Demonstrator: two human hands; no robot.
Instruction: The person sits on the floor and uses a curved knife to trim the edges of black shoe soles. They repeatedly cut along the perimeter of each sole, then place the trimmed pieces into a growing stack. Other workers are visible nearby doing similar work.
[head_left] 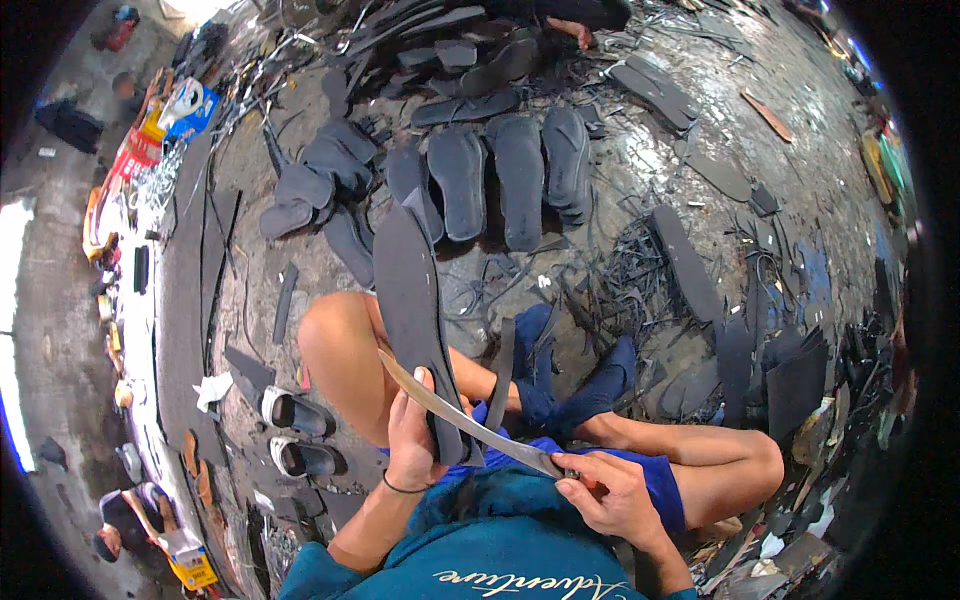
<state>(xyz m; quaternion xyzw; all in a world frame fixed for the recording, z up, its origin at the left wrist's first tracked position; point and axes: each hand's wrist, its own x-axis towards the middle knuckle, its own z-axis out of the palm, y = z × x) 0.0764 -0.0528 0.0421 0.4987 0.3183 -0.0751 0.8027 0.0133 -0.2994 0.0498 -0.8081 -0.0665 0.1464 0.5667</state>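
Observation:
My left hand is closed around the heel end of a black shoe sole, which points up and away from me over my bent left leg. In my right hand, fingers wrapped round its near end, is a long curved knife. Its blade crosses over the lower part of the sole, with the tip to the left by my left knee. Whether the edge is cutting into the sole I cannot tell. A narrow dark strip shows just right of the sole, above my lap.
Several dark soles stand in a row on the floor ahead, with a heap of sole pieces to their left. Thin black offcuts lie tangled at right. A pair of sandals sits by my left side. Another person's hand shows at the far edge.

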